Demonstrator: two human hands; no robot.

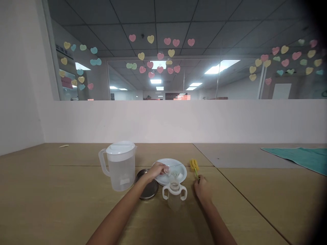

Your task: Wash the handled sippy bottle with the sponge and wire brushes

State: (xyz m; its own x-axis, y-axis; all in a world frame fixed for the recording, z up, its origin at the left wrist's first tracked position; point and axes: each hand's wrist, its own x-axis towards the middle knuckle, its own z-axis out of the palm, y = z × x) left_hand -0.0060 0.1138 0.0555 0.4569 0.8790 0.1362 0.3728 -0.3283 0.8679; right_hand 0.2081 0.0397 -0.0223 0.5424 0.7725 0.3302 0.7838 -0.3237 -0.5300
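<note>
My left hand (156, 170) is over the white plate (168, 160), its fingers closed on a small, pale, rounded piece (166, 169) whose kind I cannot make out. Whitish and clear small parts (180, 176) lie on the plate. In front of it stands a clear baby bottle (174, 200) with two white side handles, its neck uncovered. To the right, my right hand (203, 189) has its fingers closed around the green handle of a brush with a yellow sponge head (194, 164). The brush points away from me, its head near the table.
A lidded plastic pitcher (122, 173) holding some liquid stands at left. Partly under my left forearm is a round dark metal dish (149, 192). A teal cloth (304, 158) lies far right, and a small pale object (63, 146) far left. A wall with a window bounds the table's back.
</note>
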